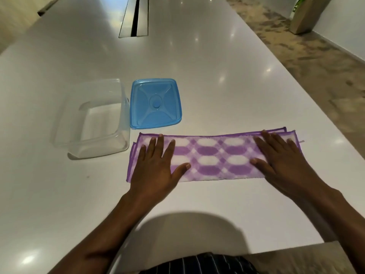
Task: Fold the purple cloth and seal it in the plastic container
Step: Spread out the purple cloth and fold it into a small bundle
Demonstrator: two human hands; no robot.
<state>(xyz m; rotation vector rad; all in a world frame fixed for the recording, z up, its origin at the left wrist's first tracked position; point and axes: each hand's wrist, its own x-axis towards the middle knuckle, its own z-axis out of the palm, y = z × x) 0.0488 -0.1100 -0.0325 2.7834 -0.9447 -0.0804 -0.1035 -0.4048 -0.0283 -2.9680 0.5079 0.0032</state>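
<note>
The purple-and-white checked cloth [214, 157] lies on the white table as a long folded strip running left to right. My left hand [157, 167] rests flat on its left end, fingers spread. My right hand [280, 157] presses flat on its right end, fingers apart. Neither hand grips anything. The clear plastic container [92, 117] stands open and empty just left of and behind the cloth. Its blue lid [155, 102] lies flat on the table beside the container, right behind the cloth's left part.
The white table [197, 66] stretches far ahead, with a cable slot [135, 17] set into it at the back. Its right edge runs diagonally along a patterned floor. A brown paper bag [305, 14] stands on the floor at the far right.
</note>
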